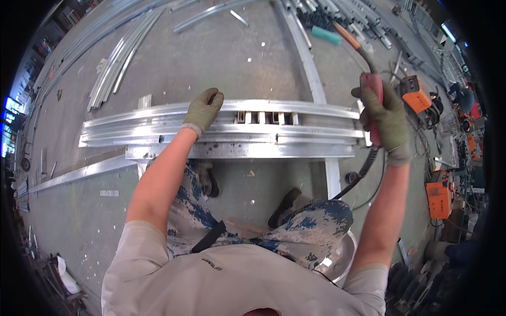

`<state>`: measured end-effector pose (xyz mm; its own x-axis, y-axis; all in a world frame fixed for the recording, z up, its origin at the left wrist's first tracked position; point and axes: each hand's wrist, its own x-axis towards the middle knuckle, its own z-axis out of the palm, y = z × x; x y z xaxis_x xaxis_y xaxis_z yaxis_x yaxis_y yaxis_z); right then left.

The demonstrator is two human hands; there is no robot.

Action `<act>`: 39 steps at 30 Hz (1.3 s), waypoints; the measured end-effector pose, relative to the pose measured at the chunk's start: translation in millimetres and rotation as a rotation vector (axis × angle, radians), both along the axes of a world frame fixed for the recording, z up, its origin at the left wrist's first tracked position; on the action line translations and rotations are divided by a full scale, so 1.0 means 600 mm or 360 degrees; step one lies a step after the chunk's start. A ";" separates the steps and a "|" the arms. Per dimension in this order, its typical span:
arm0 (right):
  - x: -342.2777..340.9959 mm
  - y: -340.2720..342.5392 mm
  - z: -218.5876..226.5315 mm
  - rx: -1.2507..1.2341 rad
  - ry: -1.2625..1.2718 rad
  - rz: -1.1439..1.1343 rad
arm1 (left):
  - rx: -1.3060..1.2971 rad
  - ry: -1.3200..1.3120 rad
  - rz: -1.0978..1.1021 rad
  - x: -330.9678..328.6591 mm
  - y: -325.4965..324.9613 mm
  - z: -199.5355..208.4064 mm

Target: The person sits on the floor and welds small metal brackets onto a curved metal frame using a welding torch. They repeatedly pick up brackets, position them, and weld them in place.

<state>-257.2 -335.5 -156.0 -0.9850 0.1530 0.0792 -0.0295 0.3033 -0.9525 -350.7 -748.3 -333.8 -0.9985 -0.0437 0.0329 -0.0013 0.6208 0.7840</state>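
My right hand [387, 113], in a green glove, is wrapped round the red handle of a welding torch [371, 87]. The torch points up, with its copper-coloured nozzle toward the far side and its black cable running down from the handle. In a matching glove, my left hand [203, 109] is curled closed above the left half of several long, shiny metal rails [158, 126]; I see nothing in its fingers. The rails lie side by side in front of me. Short cross pieces [262, 117] show in a gap between them, right of my left hand.
Metal beams [300, 58] support the rails crosswise. Long metal profiles [121, 58] lie on the floor at the far left, and cut tubes [342, 16] are piled at the far right. Orange machines [438, 200] with cables stand on the right. A teal cylinder [326, 35] lies near the tubes.
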 end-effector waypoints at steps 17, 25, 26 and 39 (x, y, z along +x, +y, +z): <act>-0.241 -0.077 -0.077 0.0673 -0.1422 0.1308 | -0.0835 0.0479 -0.0267 -0.055 -0.011 -0.125; -0.323 -0.134 -0.082 0.1047 -0.1466 0.1467 | -0.0802 0.0342 -0.0294 -0.046 -0.013 -0.106; -0.330 -0.132 -0.091 0.1058 -0.1488 0.1505 | -0.0790 0.0356 -0.0300 -0.046 -0.011 -0.107; -0.368 -0.129 -0.155 0.0894 -0.1679 0.1783 | -0.0692 0.0430 -0.0366 -0.037 -0.013 -0.100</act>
<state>-477.9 -412.7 -249.0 -0.2288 -0.4471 -0.8647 0.0935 0.8741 -0.4767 -372.7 -755.9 -393.9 -0.9342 0.2490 0.2555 0.3378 0.8476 0.4093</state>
